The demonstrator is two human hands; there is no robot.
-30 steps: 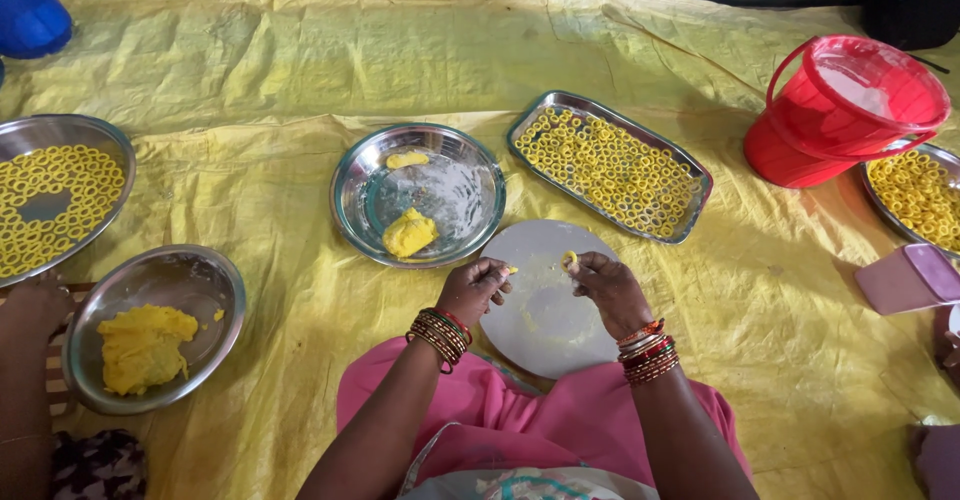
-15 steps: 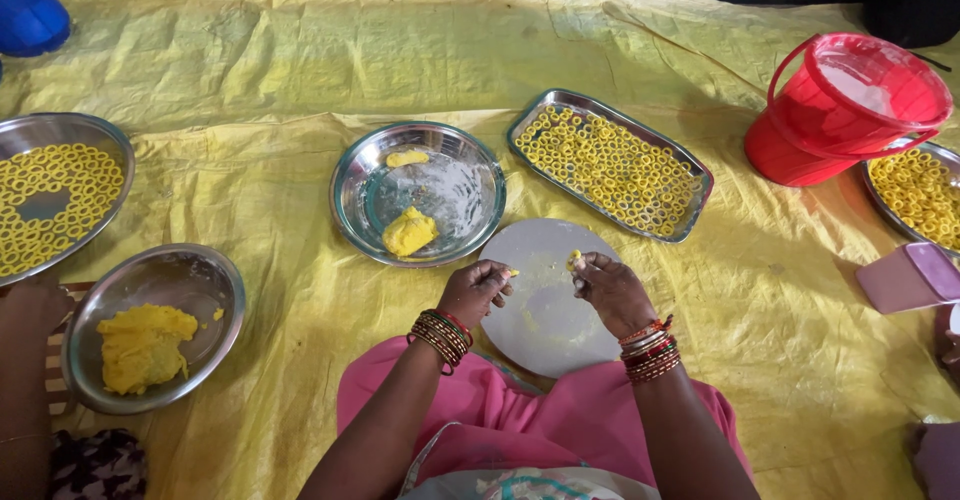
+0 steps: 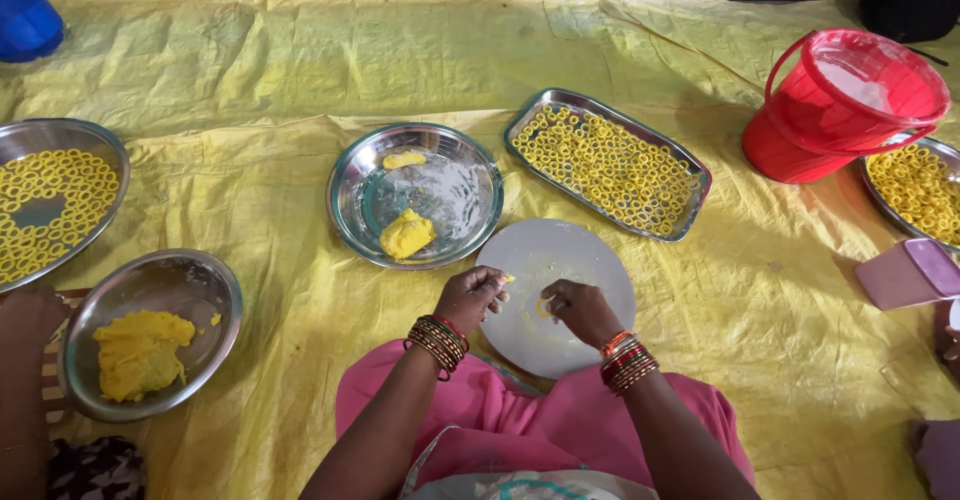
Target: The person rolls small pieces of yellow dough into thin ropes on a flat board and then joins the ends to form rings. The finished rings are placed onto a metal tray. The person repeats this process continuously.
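Observation:
A round white board (image 3: 580, 260) lies on the yellow sheet in front of my knees. My left hand (image 3: 472, 298) rests at the board's left edge, fingers pinched on a small bit of yellow dough. My right hand (image 3: 580, 312) is pressed down on the board, fingertips on a thin yellow dough ring (image 3: 541, 308). Just beyond the board sits a round steel plate (image 3: 460, 195) with two lumps of yellow dough (image 3: 406, 234). A rectangular steel tray (image 3: 690, 222) filled with several small dough rings lies to the right of that plate.
A steel bowl (image 3: 205, 280) with a large dough lump sits at the left, by another person's hand (image 3: 30, 310). Round steel plates of rings lie far left (image 3: 100, 140) and far right (image 3: 940, 155). A red bucket (image 3: 800, 150) stands back right, a pink box (image 3: 905, 272) at right.
My right hand has come down from holding a dough piece at the board's upper part onto the board's middle. My left hand has shifted slightly along the board's left edge.

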